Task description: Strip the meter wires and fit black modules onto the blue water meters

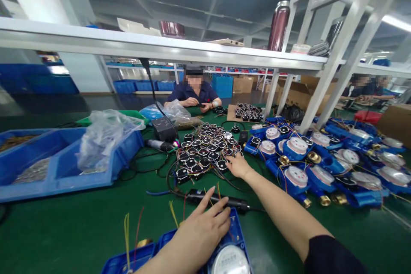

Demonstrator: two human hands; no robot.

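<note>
My left hand (201, 231) lies with its fingers spread over a blue meter housing (236, 227) at the near edge. A white round meter dial (230, 261) sits in that housing, and yellow and red wires stand up beside it. Just beyond the fingertips lies a black electric screwdriver (221, 200). My right hand (238, 165) reaches to the right side of a pile of black square modules (204, 152) with thin wires. Its fingers are apart at the modules, and no held piece shows between them. Part of a second blue housing (130, 261) shows left of my wrist.
Blue meters (295, 175) with brass fittings are heaped at right. Blue bins (77, 184) stand at left, one with a plastic bag (104, 137). A black box (163, 128) and cables lie beyond. A co-worker (195, 94) sits opposite, under a white shelf (205, 53) with metal posts.
</note>
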